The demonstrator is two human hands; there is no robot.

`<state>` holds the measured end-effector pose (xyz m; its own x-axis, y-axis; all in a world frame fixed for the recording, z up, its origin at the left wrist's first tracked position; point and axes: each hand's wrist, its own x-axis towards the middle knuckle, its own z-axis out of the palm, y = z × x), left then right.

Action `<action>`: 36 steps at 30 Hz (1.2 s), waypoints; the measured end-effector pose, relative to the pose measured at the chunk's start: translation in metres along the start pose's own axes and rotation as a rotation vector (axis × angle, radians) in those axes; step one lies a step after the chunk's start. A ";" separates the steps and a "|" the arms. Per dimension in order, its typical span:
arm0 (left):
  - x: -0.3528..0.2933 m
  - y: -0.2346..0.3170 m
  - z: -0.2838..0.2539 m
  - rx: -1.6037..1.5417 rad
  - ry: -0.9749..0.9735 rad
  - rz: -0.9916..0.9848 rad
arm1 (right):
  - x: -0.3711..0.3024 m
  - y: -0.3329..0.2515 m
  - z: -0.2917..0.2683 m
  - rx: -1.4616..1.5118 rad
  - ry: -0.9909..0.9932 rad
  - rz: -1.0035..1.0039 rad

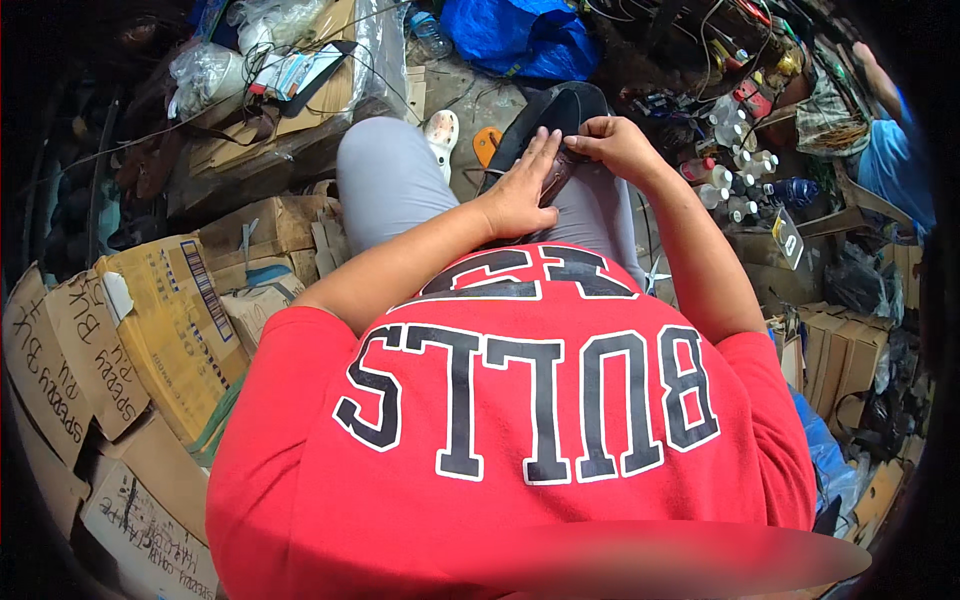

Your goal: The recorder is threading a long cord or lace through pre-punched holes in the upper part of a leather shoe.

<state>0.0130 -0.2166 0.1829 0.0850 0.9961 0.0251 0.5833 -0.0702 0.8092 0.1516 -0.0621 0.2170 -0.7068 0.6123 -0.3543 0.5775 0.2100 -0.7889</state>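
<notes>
Across my lap, between my grey-trousered knees, lies a dark shoe-like leather piece (pixel 566 103), black at the far end and brown nearer me. My left hand (pixel 522 197) rests on its left side, fingers stretched out flat and thumb apart. At the far right edge of the piece, my right hand (pixel 617 150) has thumb and forefinger pinched together. Whatever is between those fingertips is too small to make out. Both hands hide much of the piece's middle.
A white clog (pixel 441 132) and an orange flat piece (pixel 487 146) lie beyond my lap. Small bottles (pixel 738 182) cluster on the right, where another person's blue sleeve (pixel 893 168) shows. A blue bag (pixel 518 38) sits ahead; a yellow carton (pixel 172 318) stands left.
</notes>
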 end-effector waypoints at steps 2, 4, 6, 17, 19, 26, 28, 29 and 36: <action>0.003 0.008 -0.003 -0.023 -0.019 -0.063 | 0.004 0.007 0.002 -0.044 0.048 -0.013; 0.006 0.013 -0.005 0.017 -0.009 -0.120 | 0.011 0.010 0.001 -0.081 0.068 -0.034; 0.009 0.017 -0.012 0.298 -0.078 -0.124 | 0.016 0.010 -0.005 -0.027 0.010 -0.035; 0.017 0.026 -0.018 0.644 -0.192 -0.068 | 0.025 0.006 -0.023 -0.016 -0.211 -0.074; 0.012 0.029 -0.019 0.676 -0.200 -0.062 | 0.024 0.005 -0.019 0.054 -0.196 -0.096; 0.023 0.025 -0.072 0.255 0.085 0.165 | -0.020 0.018 -0.017 0.085 0.352 -0.347; 0.033 0.024 -0.069 0.255 0.094 0.232 | -0.035 0.019 -0.010 -0.111 0.328 -0.401; 0.039 0.025 -0.062 0.211 0.051 0.263 | -0.040 0.014 -0.003 -0.223 0.292 -0.436; 0.051 0.025 -0.058 0.239 -0.052 0.372 | -0.069 -0.012 -0.034 0.323 -0.251 -0.022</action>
<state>-0.0150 -0.1641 0.2380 0.3613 0.8970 0.2548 0.6749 -0.4401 0.5923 0.2072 -0.0815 0.2681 -0.8182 0.3973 -0.4155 0.4314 -0.0535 -0.9006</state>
